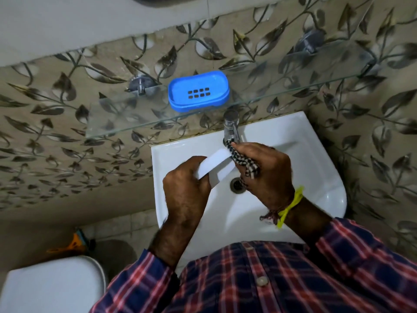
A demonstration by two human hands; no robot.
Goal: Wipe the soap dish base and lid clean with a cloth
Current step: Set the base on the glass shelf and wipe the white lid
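Sink (pixel 316 154) | left hand (pixel 187 188) grips lid (pixel 216 164) | right hand (pixel 268 170) presses cloth (pixel 239 158)

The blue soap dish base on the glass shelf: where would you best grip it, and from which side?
Grip the blue soap dish base across its long side rims from above: it sits flat and open-side up on the glass shelf, with the wall close behind. That's my judgement.

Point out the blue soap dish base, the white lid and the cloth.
blue soap dish base (pixel 198 91): head view, its slotted floor.
white lid (pixel 214 164): head view, its flat side between the hands.
cloth (pixel 242 160): head view, the checked bunch in the right hand.
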